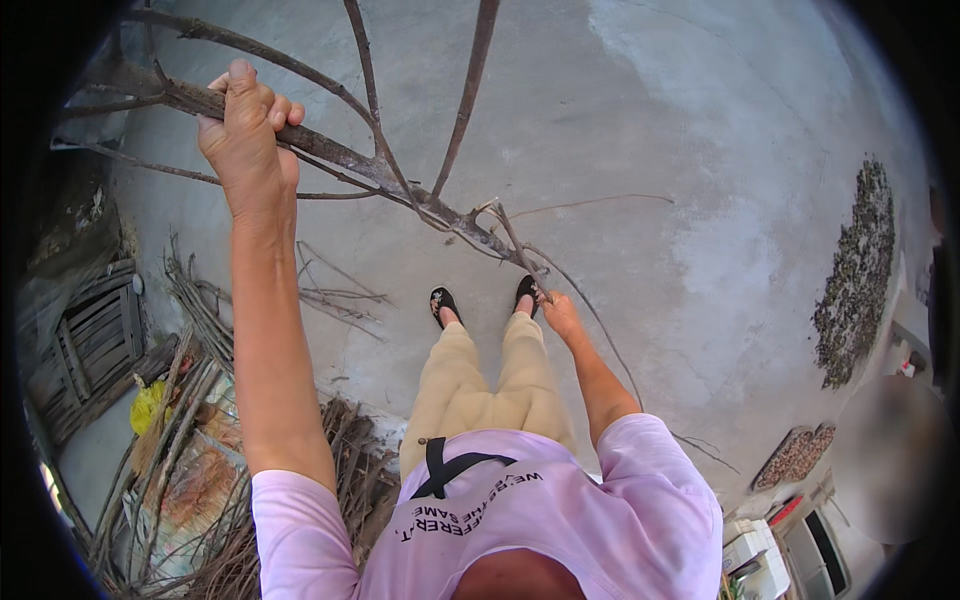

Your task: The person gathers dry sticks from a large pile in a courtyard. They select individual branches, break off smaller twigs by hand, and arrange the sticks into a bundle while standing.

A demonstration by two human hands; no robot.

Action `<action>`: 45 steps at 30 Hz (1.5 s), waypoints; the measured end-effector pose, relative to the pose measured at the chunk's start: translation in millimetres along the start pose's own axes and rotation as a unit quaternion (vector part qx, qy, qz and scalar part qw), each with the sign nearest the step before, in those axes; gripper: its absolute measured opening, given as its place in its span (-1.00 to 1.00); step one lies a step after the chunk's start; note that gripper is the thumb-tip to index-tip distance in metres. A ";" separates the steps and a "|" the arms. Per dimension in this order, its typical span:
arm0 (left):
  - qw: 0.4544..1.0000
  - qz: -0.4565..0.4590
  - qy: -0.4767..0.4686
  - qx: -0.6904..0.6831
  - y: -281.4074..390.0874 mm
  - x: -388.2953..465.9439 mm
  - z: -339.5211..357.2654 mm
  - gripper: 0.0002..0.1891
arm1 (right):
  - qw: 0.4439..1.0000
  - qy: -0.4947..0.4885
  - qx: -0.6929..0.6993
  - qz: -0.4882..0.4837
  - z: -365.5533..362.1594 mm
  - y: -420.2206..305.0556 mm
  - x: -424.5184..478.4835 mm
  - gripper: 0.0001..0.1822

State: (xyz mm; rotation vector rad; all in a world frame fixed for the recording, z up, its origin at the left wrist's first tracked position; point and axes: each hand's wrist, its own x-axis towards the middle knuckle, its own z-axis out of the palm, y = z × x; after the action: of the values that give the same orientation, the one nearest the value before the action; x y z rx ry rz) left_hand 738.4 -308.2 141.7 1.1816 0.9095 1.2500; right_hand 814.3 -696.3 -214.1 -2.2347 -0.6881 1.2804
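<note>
A large bare tree branch [341, 155] with several side shoots slants across the upper left of the view, its cut end near the feet. My left hand [251, 124] is raised and closed around the thick stem. Lower down, my right hand [559, 311] grips a thinner side branch [517, 238] close to that cut end. This side branch meets the stem at a pale, splintered spot. Part of my right hand's fingers is hidden. A long thin twig [600, 322] curves past my right forearm.
Cut sticks [199, 300] and a brushwood pile [352, 450] lie at the left, by a yellow plastic bag [150, 407] and a wooden slatted panel [97, 337]. Thin twigs [341, 296] lie on the concrete floor [600, 135]. Dark plant matter [859, 277] is spread at the right.
</note>
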 end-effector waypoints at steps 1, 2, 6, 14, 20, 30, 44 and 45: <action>1.000 0.000 -0.017 -0.006 2.7 -2.7 5.7 -0.77 | 1.000 0.006 0.014 0.002 -0.1 4.0 -5.5 -0.80; 1.000 0.003 -0.026 -0.017 5.1 -6.8 9.8 -0.77 | 1.000 0.012 0.028 0.004 -0.3 7.9 -10.6 -0.81; 1.000 -0.006 -0.016 0.000 16.7 -17.6 18.1 -0.72 | 0.999 0.005 0.034 -0.004 8.7 17.7 -24.2 -0.78; 1.000 0.002 -0.008 -0.002 14.9 -27.0 12.2 -0.76 | 0.979 0.057 -0.197 -0.004 -94.7 -0.3 -17.0 -0.75; 0.999 0.002 0.017 0.043 22.3 -37.2 15.9 -0.76 | 0.952 0.075 -0.289 -0.070 -198.2 -75.0 -24.9 -0.75; 0.997 0.032 -0.002 0.074 33.1 -64.9 9.7 -0.80 | 0.834 0.133 -0.182 -0.504 -219.8 -349.5 -136.0 -0.81; 0.997 0.022 -0.030 0.074 50.3 -93.6 -15.5 -0.80 | 0.582 0.130 -0.691 -0.407 -239.4 -393.8 -101.2 -0.95; 0.998 0.016 -0.029 0.061 50.3 -93.6 -18.6 -0.80 | 0.602 0.153 -0.666 -0.413 -238.5 -376.2 -94.1 -0.93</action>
State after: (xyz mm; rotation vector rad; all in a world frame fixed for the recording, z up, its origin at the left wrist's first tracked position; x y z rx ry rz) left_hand 697.0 -401.0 178.0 1.3280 0.9377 1.1931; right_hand 911.6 -504.1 187.0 -2.1735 -2.6950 -0.3823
